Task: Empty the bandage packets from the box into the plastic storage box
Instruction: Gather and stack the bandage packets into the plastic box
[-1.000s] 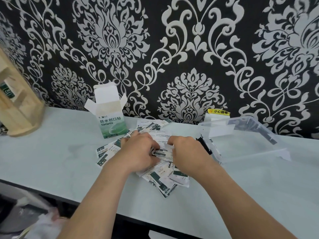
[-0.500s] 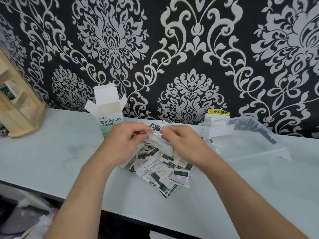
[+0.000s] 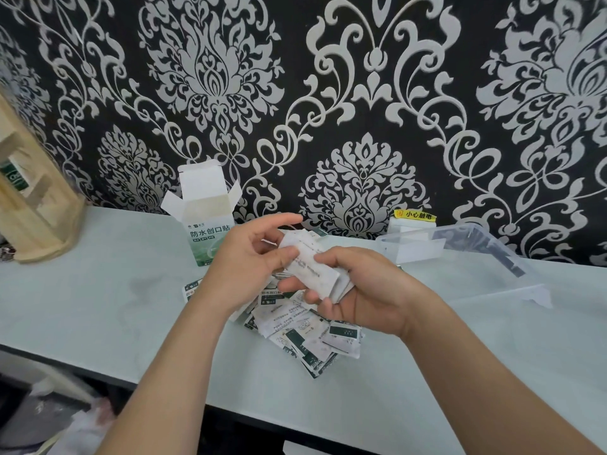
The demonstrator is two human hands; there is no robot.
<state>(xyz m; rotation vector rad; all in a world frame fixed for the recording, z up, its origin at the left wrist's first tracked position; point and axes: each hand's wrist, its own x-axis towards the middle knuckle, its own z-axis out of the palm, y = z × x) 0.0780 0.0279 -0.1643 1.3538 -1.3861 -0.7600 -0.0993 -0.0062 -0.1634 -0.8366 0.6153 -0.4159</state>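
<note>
At the far left of the frame a pale wooden rack (image 3: 31,205) stands on the table (image 3: 98,307), blurred, with a green label showing in one of its openings. Right of it, toward the upper middle, the bandage box (image 3: 207,224) stands upright against the patterned wallpaper (image 3: 361,77), its top flaps open and green print on its white front. Just below and right of the box the left hand (image 3: 243,267) is raised over the table, forefinger stretched out, thumb pressed onto a stack of packets (image 3: 312,269). The right hand (image 3: 364,290), at the centre of the frame, cups the same stack from underneath, fingers curled round its lower edge, so both hands are closed on the stack. Beneath the hands, loose packets (image 3: 305,336) lie in an overlapping heap on the table, white with dark green bands; one more packet (image 3: 192,289) shows at the left of the left wrist. To the right of centre the clear plastic storage box (image 3: 466,257) sits on the table near the wall; whether any packets lie inside cannot be told. Behind its left corner a yellow warning sticker (image 3: 415,215) sits on a white fitting at the wall
</note>
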